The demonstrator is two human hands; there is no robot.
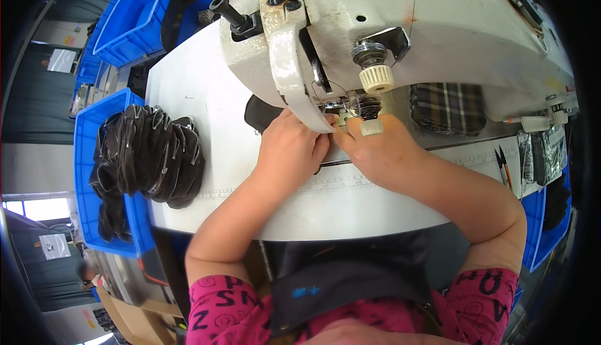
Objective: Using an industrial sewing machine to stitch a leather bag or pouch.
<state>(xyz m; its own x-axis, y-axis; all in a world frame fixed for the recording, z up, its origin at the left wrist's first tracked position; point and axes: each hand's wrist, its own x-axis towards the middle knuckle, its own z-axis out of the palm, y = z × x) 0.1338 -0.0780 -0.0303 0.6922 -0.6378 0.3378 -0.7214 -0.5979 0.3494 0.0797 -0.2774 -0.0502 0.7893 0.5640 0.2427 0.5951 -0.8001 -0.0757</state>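
At the needle area of a white sewing machine (400, 38), both of my hands are close together. My left hand (287, 148) lies with bent, closed fingers on a dark fabric piece (260, 113), which sticks out past its far left side. The machine's curved white guard hides some of its fingertips. My right hand (383, 151) is curled beside the presser foot (335, 104), its index finger pointing toward the left hand. A cream tension knob (372, 126) covers some of its fingers, so what they pinch is hidden.
A blue bin (139, 220) at the left holds stacked dark zippered pieces (159, 154), which spill onto the white table (231, 213). Plaid fabric pieces (447, 108) lie under the machine arm. Pen-like tools (504, 167) and plastic-wrapped packs (544, 156) lie at the right.
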